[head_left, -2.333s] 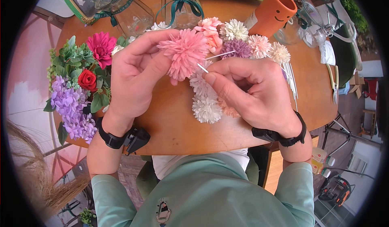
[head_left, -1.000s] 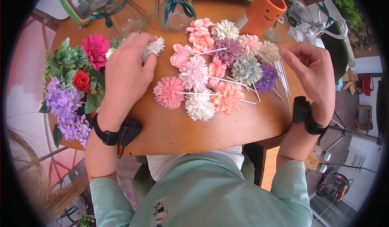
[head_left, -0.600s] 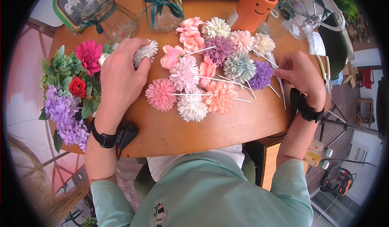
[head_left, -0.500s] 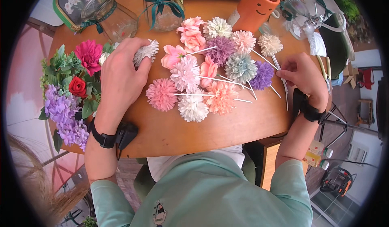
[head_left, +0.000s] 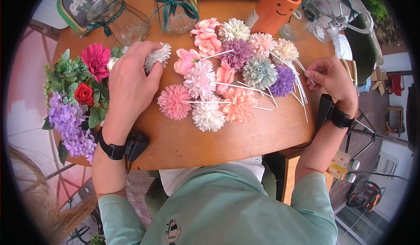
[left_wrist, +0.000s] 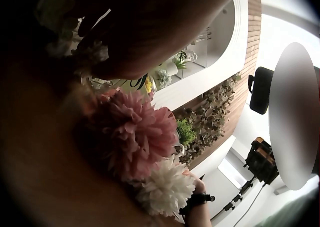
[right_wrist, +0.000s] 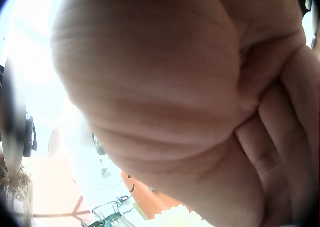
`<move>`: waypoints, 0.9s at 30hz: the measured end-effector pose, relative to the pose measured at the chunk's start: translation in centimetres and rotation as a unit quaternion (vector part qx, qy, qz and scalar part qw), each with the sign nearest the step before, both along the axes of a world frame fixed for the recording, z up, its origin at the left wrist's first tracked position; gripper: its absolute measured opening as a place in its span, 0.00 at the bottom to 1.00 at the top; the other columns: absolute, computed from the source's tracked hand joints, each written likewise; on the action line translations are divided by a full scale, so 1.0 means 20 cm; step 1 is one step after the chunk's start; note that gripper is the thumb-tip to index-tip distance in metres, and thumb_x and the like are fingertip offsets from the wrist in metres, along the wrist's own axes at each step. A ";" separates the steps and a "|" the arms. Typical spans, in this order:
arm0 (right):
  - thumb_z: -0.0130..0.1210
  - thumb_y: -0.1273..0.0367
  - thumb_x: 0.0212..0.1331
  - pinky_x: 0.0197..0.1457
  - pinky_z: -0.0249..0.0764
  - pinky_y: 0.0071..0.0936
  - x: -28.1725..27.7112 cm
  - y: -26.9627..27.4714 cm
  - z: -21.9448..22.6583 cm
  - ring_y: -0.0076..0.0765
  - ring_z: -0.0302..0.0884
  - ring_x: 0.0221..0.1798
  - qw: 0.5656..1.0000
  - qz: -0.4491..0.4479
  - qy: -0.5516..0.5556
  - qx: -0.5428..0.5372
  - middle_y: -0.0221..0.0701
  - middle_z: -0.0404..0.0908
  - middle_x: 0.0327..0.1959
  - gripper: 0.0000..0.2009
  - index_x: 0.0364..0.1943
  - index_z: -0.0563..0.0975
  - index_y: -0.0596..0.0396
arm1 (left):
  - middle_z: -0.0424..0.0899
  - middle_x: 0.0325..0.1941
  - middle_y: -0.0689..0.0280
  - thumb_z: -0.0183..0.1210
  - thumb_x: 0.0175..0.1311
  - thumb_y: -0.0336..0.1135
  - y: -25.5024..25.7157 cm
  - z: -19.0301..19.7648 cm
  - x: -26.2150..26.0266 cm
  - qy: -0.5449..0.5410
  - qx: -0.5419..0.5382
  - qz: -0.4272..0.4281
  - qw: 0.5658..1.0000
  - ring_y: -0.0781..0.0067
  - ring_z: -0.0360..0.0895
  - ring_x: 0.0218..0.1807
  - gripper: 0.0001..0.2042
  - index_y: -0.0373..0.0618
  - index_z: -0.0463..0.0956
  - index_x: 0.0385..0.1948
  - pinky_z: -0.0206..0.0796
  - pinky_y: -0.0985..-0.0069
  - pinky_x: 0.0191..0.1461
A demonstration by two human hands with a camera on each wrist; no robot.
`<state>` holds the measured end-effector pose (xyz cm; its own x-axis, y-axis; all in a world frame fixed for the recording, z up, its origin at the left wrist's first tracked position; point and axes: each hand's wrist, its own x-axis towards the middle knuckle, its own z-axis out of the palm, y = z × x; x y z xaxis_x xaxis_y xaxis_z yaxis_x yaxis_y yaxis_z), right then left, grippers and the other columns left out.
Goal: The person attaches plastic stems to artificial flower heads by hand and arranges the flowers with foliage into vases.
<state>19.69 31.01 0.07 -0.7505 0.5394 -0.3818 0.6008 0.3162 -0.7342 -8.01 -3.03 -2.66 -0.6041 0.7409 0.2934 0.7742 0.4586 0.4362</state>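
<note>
My left hand (head_left: 133, 81) grips a greyish-white flower head (head_left: 157, 57) between thumb and fingers, left of the loose blooms. A thin white stick (head_left: 299, 64) is pinched in the fingertips of my right hand (head_left: 331, 79). Beside that hand, several white sticks (head_left: 301, 87) fan out below a cream flower (head_left: 286, 51). A pink flower (head_left: 174, 102) lies on the table next to a white one (head_left: 208, 115); both show in the left wrist view, pink (left_wrist: 132, 134) and white (left_wrist: 166, 187). In the right wrist view the palm (right_wrist: 155, 77) hides the stick.
Glass vases with green ribbons (head_left: 175, 15) and an orange smiling pot (head_left: 274, 9) stand at the back. Green leaves with lilac blossoms (head_left: 66, 111) lie at the left. Pliers (head_left: 352, 72) rest near the right edge, by glassware (head_left: 323, 21).
The pink flower went from my hands to the table, and my left hand took the greyish-white one. My right hand reached the sticks, which have spread, and drew slightly right with one.
</note>
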 end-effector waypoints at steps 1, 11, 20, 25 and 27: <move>0.67 0.74 0.63 0.32 0.77 0.22 0.01 0.02 0.00 0.21 0.81 0.28 1.000 0.000 0.000 0.007 0.31 0.85 0.25 0.05 0.34 0.86 0.65 | 0.87 0.46 0.56 0.63 0.63 0.27 0.00 0.00 0.00 0.000 -0.002 0.001 1.000 0.56 0.84 0.45 0.14 0.37 0.82 0.50 0.75 0.67 0.49; 0.68 0.71 0.62 0.30 0.72 0.25 0.06 0.06 0.02 0.19 0.76 0.27 0.991 0.019 -0.027 0.130 0.26 0.83 0.24 0.08 0.34 0.86 0.65 | 0.87 0.47 0.56 0.63 0.63 0.28 0.00 0.00 0.00 0.003 0.005 0.004 1.000 0.56 0.84 0.44 0.14 0.37 0.82 0.50 0.74 0.68 0.49; 0.63 0.72 0.66 0.30 0.74 0.19 0.06 -0.02 0.10 0.19 0.80 0.27 0.954 -0.097 0.264 0.106 0.31 0.85 0.29 0.10 0.48 0.84 0.64 | 0.88 0.49 0.61 0.66 0.66 0.24 0.01 0.05 0.04 -0.073 0.204 -0.018 0.976 0.70 0.86 0.47 0.16 0.37 0.81 0.54 0.76 0.74 0.51; 0.59 0.72 0.71 0.24 0.70 0.17 -0.18 -0.47 0.30 0.18 0.78 0.23 0.938 0.015 0.343 0.041 0.30 0.85 0.28 0.11 0.52 0.84 0.62 | 0.86 0.55 0.59 0.62 0.73 0.23 0.01 0.04 0.06 -0.411 0.317 -0.113 0.847 0.75 0.84 0.55 0.17 0.30 0.76 0.61 0.76 0.76 0.60; 0.53 0.70 0.75 0.22 0.64 0.15 -0.30 -0.62 0.33 0.16 0.72 0.17 0.949 0.052 0.311 0.020 0.30 0.81 0.23 0.12 0.51 0.84 0.62 | 0.87 0.55 0.59 0.63 0.73 0.23 0.02 0.03 0.05 -0.454 0.327 -0.114 0.821 0.75 0.84 0.55 0.17 0.31 0.76 0.61 0.76 0.75 0.60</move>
